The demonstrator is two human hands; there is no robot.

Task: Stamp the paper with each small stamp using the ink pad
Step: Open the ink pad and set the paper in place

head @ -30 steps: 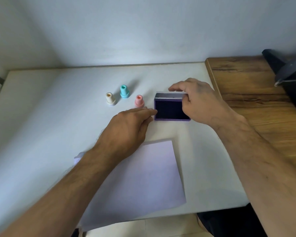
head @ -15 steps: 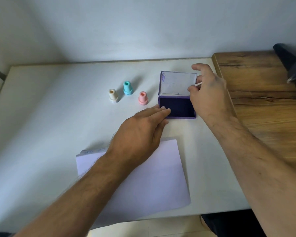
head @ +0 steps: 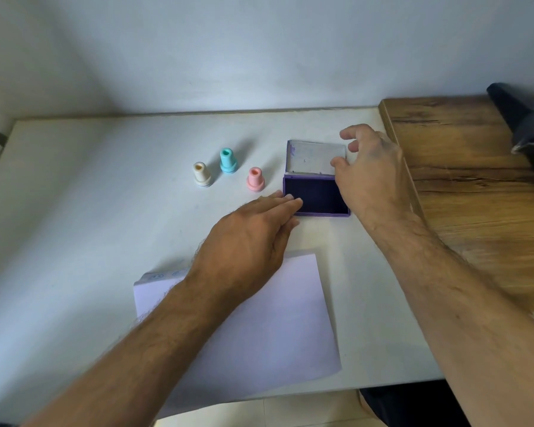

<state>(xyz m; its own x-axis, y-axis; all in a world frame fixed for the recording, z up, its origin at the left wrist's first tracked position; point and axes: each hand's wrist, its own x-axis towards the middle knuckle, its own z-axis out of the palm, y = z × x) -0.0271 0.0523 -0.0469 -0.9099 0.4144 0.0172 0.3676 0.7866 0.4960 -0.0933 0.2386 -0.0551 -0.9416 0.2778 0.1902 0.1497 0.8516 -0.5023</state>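
Ink is the main hazard here: the pad (head: 316,197) lies uncovered, its dark purple face up, with the lid (head: 315,157) folded flat back behind it on the table (head: 74,211). The left hand (head: 247,241) lies flat with straight fingers, holding nothing; its fingertips (head: 290,200) touch the pad's near-left corner, and one seems to overlap the rim. A small slide rightward would put skin on the wet surface, and that ink could then smear onto the paper (head: 259,328), which sits directly under the same wrist and forearm.

The right hand (head: 370,174) hovers at the lid's right edge with fingers loosely curled and spread, gripping nothing that I can see; whether the thumb touches the lid I cannot tell. If the hinge is springy, the lid may swing back over the pad once the hand leaves.

Three stamps stand upright left of the pad: pink (head: 255,179) nearest, just beside the left fingertips, teal (head: 228,160) behind it, cream (head: 202,174) farthest left. None is picked up yet. They look narrow and light, so a careless sweep of the left hand toward one could topple its neighbour.

Some faint marks show at the paper's far-left corner; what they are is too small to read. The sheet overhangs the table's near edge, so forearm drag could shift it.
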